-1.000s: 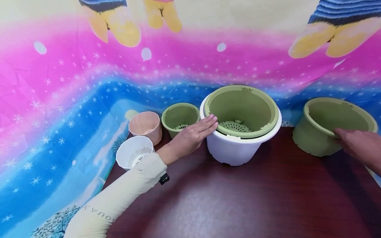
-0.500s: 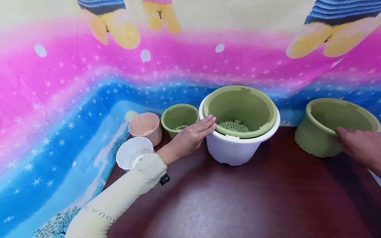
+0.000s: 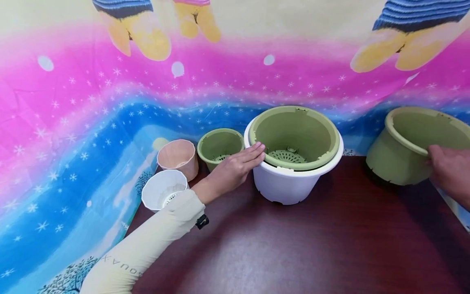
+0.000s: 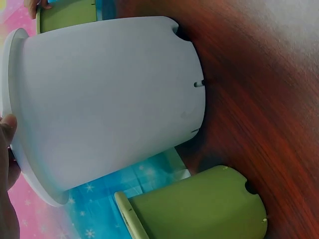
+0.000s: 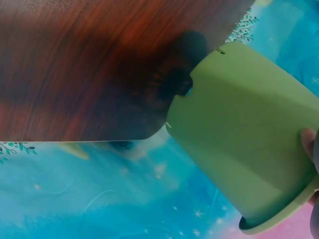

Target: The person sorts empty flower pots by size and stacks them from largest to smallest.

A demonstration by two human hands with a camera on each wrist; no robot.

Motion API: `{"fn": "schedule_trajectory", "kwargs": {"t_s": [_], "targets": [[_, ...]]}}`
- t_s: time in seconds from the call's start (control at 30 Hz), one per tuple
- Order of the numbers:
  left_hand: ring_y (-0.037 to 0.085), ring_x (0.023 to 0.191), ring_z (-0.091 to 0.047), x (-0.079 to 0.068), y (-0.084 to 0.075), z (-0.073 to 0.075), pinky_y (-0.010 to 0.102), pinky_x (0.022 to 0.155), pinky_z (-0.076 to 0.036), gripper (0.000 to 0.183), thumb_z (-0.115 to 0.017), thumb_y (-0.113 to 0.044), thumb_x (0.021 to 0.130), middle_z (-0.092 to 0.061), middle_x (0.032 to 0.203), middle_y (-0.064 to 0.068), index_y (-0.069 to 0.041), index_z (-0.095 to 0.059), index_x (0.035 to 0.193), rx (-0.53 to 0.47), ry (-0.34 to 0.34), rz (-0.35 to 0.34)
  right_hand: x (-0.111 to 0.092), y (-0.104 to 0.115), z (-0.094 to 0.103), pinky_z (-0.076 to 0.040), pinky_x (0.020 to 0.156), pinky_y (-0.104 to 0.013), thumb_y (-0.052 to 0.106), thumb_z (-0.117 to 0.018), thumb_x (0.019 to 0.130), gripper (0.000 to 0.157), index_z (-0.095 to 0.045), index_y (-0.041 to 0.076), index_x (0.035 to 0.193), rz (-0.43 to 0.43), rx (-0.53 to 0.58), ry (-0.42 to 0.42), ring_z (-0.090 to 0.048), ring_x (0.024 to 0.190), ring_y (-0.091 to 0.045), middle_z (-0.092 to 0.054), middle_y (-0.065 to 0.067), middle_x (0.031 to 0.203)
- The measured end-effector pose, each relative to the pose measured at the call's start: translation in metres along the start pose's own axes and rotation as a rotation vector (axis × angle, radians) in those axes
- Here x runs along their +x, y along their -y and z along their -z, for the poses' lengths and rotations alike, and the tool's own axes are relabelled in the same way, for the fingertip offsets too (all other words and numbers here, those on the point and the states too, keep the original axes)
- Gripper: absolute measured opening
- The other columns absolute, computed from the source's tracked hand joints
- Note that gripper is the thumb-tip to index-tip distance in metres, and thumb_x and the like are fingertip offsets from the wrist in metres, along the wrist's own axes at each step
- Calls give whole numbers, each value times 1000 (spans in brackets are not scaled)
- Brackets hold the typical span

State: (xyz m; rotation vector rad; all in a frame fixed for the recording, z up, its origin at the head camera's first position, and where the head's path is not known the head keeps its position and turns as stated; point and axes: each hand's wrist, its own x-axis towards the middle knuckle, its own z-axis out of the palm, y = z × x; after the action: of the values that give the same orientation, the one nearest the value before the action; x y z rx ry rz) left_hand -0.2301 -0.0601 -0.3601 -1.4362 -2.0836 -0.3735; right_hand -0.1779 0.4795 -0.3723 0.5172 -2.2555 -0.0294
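A white flowerpot [image 3: 284, 185] stands on the table with a large green flowerpot [image 3: 299, 130] nested in it; drainage slots show in the green pot's floor. My left hand [image 3: 233, 169] rests on their near-left rim, fingers straight; the thumb [image 4: 7, 130] touches the white rim in the left wrist view. At the far right, my right hand [image 3: 449, 171] grips another large green flowerpot [image 3: 398, 157] by its rim, the thumb on its outer wall. This pot is tilted and its base is just off the table, near the corner in the right wrist view. Some right-hand fingers are hidden.
Left of the nested pots stand a small green pot [image 3: 220, 143], a pink faceted pot [image 3: 178, 155] and a white faceted pot [image 3: 163, 190]. The dark red wooden table [image 3: 293, 249] ends at the right. A patterned cloth [image 3: 205, 77] hangs behind.
The right hand has raised the green flowerpot off the table and moved it slightly right and back, tilting it. The left hand stays on the rim of the nested pots.
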Motion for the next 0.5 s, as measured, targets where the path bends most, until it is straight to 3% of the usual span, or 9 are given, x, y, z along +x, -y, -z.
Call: {"fn": "schedule_trajectory", "kwargs": {"t_s": [0.17,0.37,0.5], "targets": [[29,131,-50,-1,0,0,33,111,-40,43,-62,11,85,-56,135,17,1,-61,126,-15,-7,13,4,1,3,-24,41,-51,10,-43,88,21,-44,-5,74,-10,18,-45,-37,38,-38,-46,-21,49],[28,131,-50,-1,0,0,32,110,-40,43,-62,11,84,-56,136,16,0,-61,126,-9,-13,12,6,0,2,-26,39,-52,-2,-52,78,8,-47,-8,75,-41,50,-133,-39,39,-44,-49,-25,52],[28,131,-50,-1,0,0,33,110,-40,43,-62,11,85,-56,135,16,0,-61,126,-10,-14,10,9,-3,6,-25,36,-47,-8,-53,74,7,-48,-10,77,-23,68,-130,-41,40,-43,-48,-24,52]]}}
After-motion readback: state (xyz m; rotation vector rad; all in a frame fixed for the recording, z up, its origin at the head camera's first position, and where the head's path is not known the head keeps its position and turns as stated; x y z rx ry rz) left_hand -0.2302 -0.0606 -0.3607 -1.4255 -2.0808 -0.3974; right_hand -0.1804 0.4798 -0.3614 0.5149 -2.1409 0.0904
